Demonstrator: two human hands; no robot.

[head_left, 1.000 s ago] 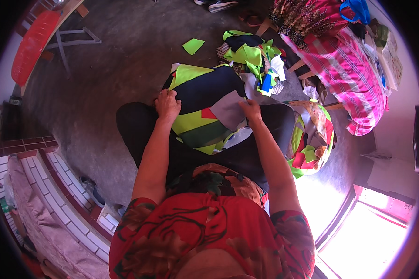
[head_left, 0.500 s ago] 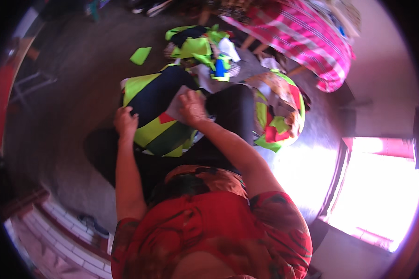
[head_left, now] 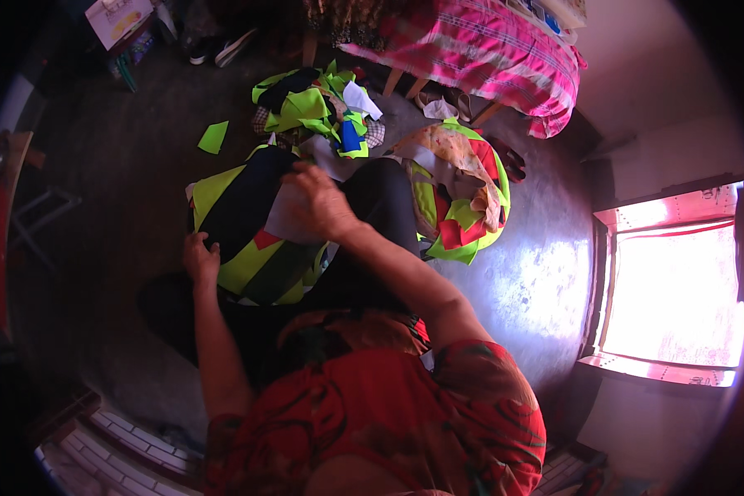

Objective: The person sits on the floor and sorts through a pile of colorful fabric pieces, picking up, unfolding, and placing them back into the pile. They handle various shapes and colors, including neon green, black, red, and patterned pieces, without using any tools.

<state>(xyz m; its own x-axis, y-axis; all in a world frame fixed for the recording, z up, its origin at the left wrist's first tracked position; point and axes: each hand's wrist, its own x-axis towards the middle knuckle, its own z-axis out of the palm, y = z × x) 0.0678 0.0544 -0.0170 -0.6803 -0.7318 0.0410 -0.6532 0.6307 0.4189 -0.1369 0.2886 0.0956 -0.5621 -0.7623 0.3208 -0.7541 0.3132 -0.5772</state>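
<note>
Beside the patchwork (head_left: 238, 198), a round container (head_left: 459, 253) holds scraps (head_left: 451, 235).

Single head cam, wide fisheye, left of a side-by-side pair. Sits above wearer's red patterned shirt (head_left: 364, 405), pitched steeply down and forward; image upright, unmirrored. Patchwork cloth (head_left: 236, 202), left hand (head_left: 201, 258) and right hand (head_left: 324, 205) at close range, left of centre. Pink plaid cloth (head_left: 504, 51) farther off, top edge. Bright framed opening (head_left: 674, 293) far right. Edges bow toward black rim.
</note>
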